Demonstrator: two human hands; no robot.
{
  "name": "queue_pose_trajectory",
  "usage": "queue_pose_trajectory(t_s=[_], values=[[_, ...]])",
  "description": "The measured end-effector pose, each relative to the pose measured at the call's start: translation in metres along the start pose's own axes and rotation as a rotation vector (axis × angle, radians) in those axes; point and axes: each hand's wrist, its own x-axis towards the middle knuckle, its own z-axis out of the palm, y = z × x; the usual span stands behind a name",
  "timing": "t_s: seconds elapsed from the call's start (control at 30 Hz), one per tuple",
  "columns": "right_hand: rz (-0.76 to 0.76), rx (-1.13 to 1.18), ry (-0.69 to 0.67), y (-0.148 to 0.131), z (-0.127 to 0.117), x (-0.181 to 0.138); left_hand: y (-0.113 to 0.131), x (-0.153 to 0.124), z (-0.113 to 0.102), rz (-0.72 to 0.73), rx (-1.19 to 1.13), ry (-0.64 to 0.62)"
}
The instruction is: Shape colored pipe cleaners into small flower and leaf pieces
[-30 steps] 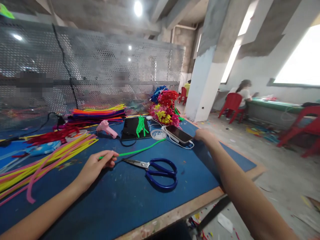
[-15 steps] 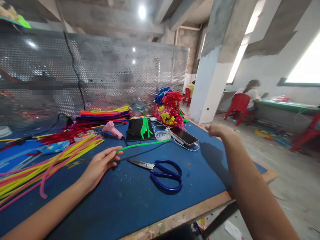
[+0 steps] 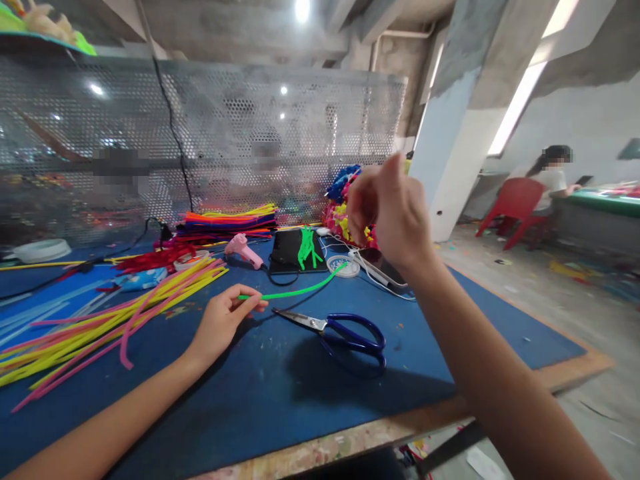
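Observation:
My left hand (image 3: 227, 323) is closed, pinching one end of a green pipe cleaner (image 3: 300, 291) between thumb and fingers. The stem stretches right in a gentle curve, its far end over a small round dish of white beads (image 3: 344, 265). Above the table, my right hand (image 3: 393, 217) is raised with loosely bent fingers and nothing visible in them. Blue-handled scissors (image 3: 357, 333) lie just right of my left hand, blades pointing left. Short green pipe cleaner pieces (image 3: 309, 248) rest on a black tablet-like slab (image 3: 287, 250). Behind my right hand, a phone (image 3: 373, 260) is partly hidden.
A pink glue gun (image 3: 243, 251) lies beyond my left hand. Yellow and pink pipe cleaners (image 3: 115, 313) spread at left; a multicoloured bundle (image 3: 227, 223) sits behind. Fuzzy flowers (image 3: 343, 183) stand against the perforated metal screen (image 3: 225, 133). A person sits on a red chair (image 3: 517, 203) at right.
My right hand has swung left and up from the table's right side, now covering part of the flowers and phone. The left hand keeps its pinch on the pipe cleaner. The view has turned left.

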Motion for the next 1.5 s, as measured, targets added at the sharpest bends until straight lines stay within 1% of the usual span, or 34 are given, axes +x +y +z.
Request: queue_pose_trajectory(t_s=[0.03,0.1,0.2,0.27,0.37,0.5,0.6,0.7,0.77,0.83,0.87,1.0,1.07,1.1,1.17,1.23,1.3,1.37,1.4,1.47,1.5], values=[[-0.039,-0.009,0.002,-0.004,0.01,0.001,0.0,0.0,-0.001,0.022,0.039,0.026],[-0.097,-0.051,0.004,-0.004,0.022,0.002,0.001,-0.001,-0.003,0.05,0.115,0.088],[-0.11,-0.146,-0.011,0.003,0.024,0.0,0.004,-0.001,-0.004,0.069,0.175,0.149],[-0.098,-0.211,-0.014,0.009,0.022,-0.002,0.003,0.0,-0.003,0.067,0.157,0.16],[-0.037,-0.316,0.003,0.015,0.02,-0.002,-0.001,0.003,-0.004,0.038,0.042,0.186],[0.033,-0.432,-0.002,0.018,0.02,0.0,-0.006,0.006,-0.005,-0.025,-0.172,0.278],[0.062,-0.529,-0.016,0.022,0.02,0.001,-0.004,0.006,-0.006,-0.073,-0.327,0.329],[0.089,-0.594,-0.009,0.027,0.018,0.001,0.0,0.005,-0.005,-0.091,-0.408,0.326],[0.109,-0.568,-0.011,0.031,0.017,0.002,0.002,0.004,-0.003,-0.093,-0.411,0.29],[0.152,-0.428,-0.039,0.034,0.018,0.003,0.004,0.003,-0.002,-0.079,-0.39,0.241],[0.185,-0.307,-0.064,0.035,0.019,0.003,0.004,0.002,-0.001,-0.069,-0.371,0.214],[0.363,0.303,-0.178,0.032,0.028,0.002,0.004,0.0,0.001,-0.048,-0.264,0.118],[0.449,0.5,-0.249,0.026,0.032,0.001,0.002,0.001,0.001,-0.045,-0.216,0.095],[0.484,0.549,-0.28,0.023,0.033,0.001,0.0,0.001,0.001,-0.043,-0.204,0.092],[0.528,0.571,-0.288,0.016,0.033,0.002,-0.003,0.002,0.0,-0.046,-0.207,0.102],[0.536,0.537,-0.209,0.012,0.027,0.004,-0.005,0.004,-0.002,-0.058,-0.241,0.142],[0.519,0.452,-0.103,0.016,0.018,0.008,-0.006,0.005,-0.003,-0.075,-0.297,0.204],[0.494,0.297,-0.045,0.03,0.01,0.01,-0.005,0.006,-0.005,-0.093,-0.354,0.251],[0.475,0.198,-0.039,0.039,0.007,0.01,-0.004,0.006,-0.005,-0.099,-0.374,0.257],[0.434,0.05,-0.045,0.06,0.006,0.009,-0.002,0.006,-0.004,-0.107,-0.392,0.232],[0.424,0.042,-0.04,0.07,0.008,0.008,-0.002,0.006,-0.004,-0.106,-0.39,0.209]])
